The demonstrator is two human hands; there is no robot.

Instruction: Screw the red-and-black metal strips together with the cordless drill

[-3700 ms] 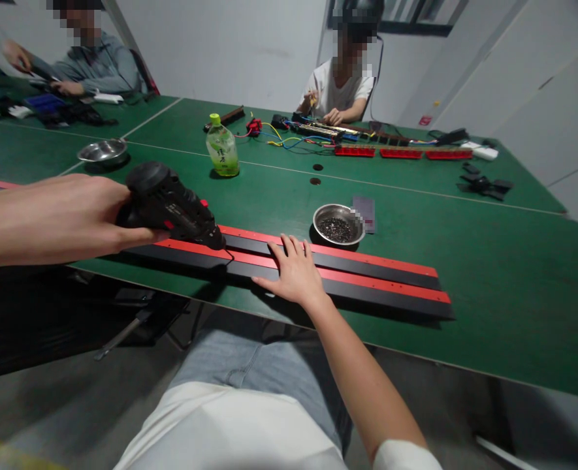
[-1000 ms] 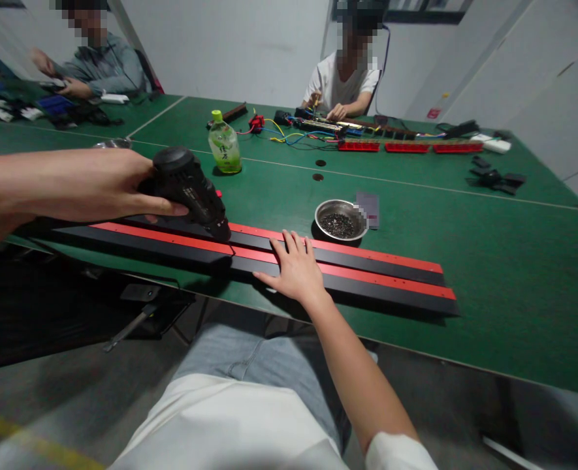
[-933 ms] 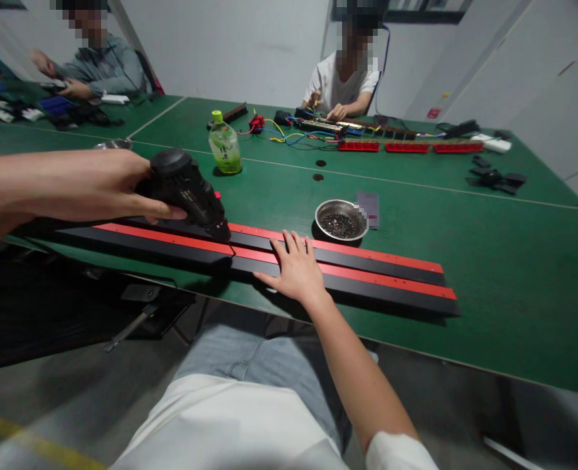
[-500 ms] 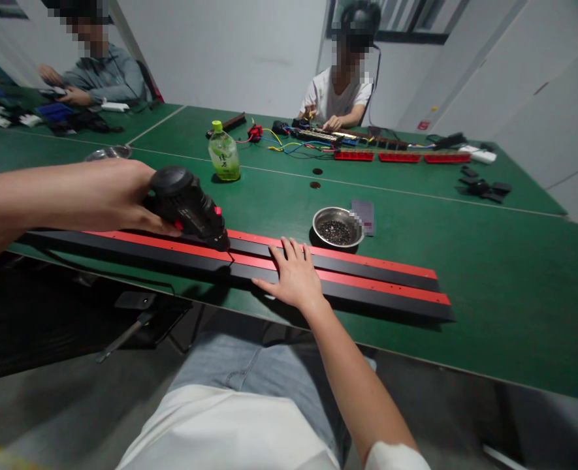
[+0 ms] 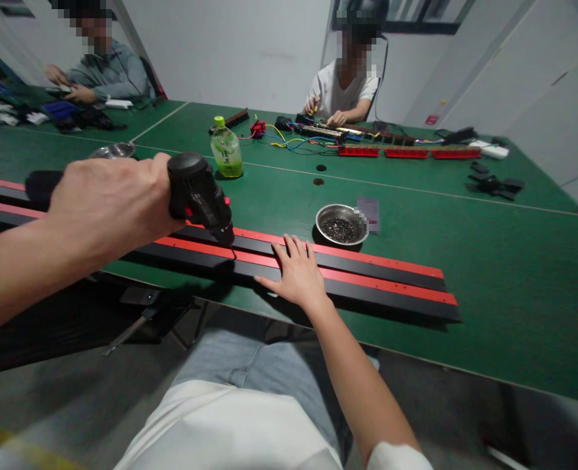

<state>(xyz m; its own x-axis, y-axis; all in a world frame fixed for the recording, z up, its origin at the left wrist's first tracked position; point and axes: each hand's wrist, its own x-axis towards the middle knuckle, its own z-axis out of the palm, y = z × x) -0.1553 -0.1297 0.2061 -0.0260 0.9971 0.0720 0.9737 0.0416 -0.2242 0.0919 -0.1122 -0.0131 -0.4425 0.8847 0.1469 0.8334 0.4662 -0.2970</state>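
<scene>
My left hand (image 5: 115,196) is wrapped around the handle of a black cordless drill (image 5: 198,189) with red buttons. Its nose tilts down, and the thin bit meets the red strip of the nearer of two long bars. Both the near bar (image 5: 396,300) and the far bar (image 5: 381,263) are black with red strips and small holes, lying side by side along the table edge. Spread flat across them, my right hand (image 5: 298,274) presses with fingers apart, right of the bit. Whether a screw is under the bit is too small to tell.
A metal bowl (image 5: 324,230) of small dark screws stands behind the bars, beside a small flat packet (image 5: 371,212). Farther back are a green drink bottle (image 5: 227,153), wires and red light strips (image 5: 406,153). Two people sit working across the green table (image 5: 514,274).
My left wrist and forearm have swung round toward me, exposing the drill's rear end on the left. The bit stays on the near bar, and my right hand keeps its place.
</scene>
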